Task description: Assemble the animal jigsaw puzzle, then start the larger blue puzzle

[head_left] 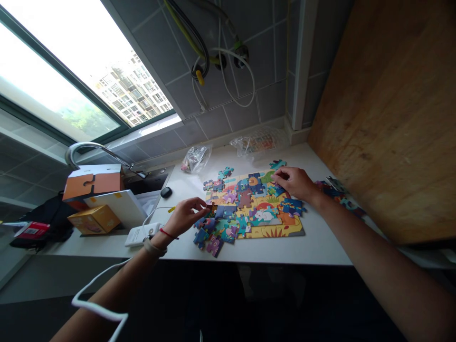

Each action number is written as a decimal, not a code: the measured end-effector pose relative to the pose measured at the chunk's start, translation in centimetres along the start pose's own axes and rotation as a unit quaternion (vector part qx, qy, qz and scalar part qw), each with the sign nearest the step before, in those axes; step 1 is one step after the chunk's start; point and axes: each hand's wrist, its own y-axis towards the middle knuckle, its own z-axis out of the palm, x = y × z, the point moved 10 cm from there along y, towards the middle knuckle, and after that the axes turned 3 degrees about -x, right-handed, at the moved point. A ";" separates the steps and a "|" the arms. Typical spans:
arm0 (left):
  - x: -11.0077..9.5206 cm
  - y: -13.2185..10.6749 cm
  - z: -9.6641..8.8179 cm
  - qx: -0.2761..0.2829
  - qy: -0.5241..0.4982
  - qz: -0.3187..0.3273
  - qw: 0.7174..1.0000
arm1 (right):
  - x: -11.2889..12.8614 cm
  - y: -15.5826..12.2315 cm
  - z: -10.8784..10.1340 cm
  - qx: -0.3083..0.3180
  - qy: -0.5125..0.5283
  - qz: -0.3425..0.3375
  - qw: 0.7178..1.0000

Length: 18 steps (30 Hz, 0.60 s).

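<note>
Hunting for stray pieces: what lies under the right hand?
The right hand covers the puzzle's upper right corner. Loose blue pieces show beside the wrist. Whatever lies beneath the palm is hidden.

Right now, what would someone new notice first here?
The bright jigsaw puzzle in the middle of the white counter catches the eye first, with the left hand at its left edge and the right hand at its top right. Next come the orange box by the tap and the bright window top left.
</note>
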 end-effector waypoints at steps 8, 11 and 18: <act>1.2 -0.2 -0.8 -0.044 0.170 -0.012 0.984 | -0.5 0.2 -0.1 -0.005 0.011 -0.003 1.000; -1.0 -1.6 0.5 0.034 0.159 0.055 0.985 | -0.9 0.3 -0.1 -0.010 0.027 0.010 1.000; -4.6 -6.7 5.0 0.237 0.189 0.201 0.931 | -0.9 0.3 -0.2 -0.015 0.039 0.005 0.999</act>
